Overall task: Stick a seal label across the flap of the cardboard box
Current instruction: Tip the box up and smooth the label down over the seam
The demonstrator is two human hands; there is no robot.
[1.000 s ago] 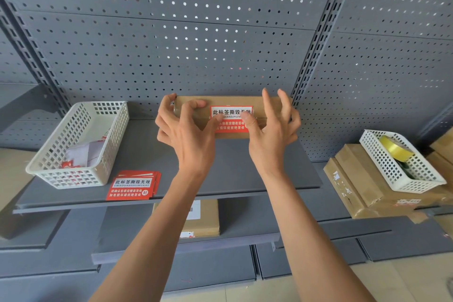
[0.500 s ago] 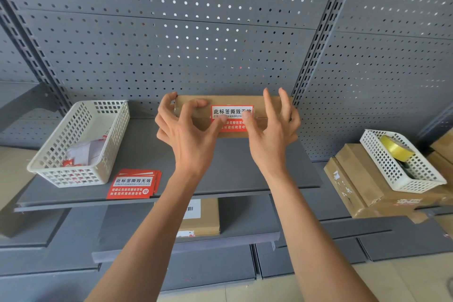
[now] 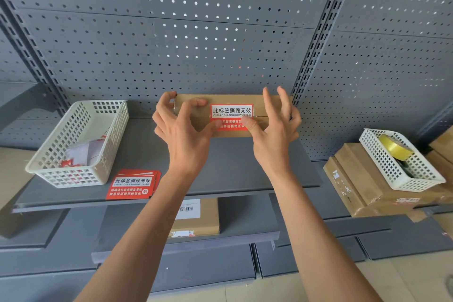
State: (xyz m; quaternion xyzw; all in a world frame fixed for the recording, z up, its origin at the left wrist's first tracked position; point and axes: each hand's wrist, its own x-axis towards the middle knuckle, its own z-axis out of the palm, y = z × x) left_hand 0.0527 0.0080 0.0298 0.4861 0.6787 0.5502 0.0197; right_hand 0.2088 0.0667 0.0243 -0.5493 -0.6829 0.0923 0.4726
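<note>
A long brown cardboard box point(image 3: 263, 105) stands on the grey shelf point(image 3: 235, 167) against the pegboard. A red and white seal label point(image 3: 231, 111) lies across its flap seam in the middle of the front. My left hand point(image 3: 181, 135) grips the box's left end, thumb pressing the label's lower left corner. My right hand point(image 3: 272, 135) holds the right part of the box, fingers spread over the top edge, thumb on the label's lower right corner. The label's red lower half is partly hidden by both thumbs.
A white basket point(image 3: 73, 144) with paper scraps sits at the shelf's left. A stack of red seal labels point(image 3: 132, 185) lies near the front edge. To the right, a white basket point(image 3: 402, 159) with yellow tape rests on cardboard boxes point(image 3: 360, 191). Another box point(image 3: 198, 218) lies on the lower shelf.
Both thumbs have slid slightly downward over the label's lower half. The box and hands stay almost where they were.
</note>
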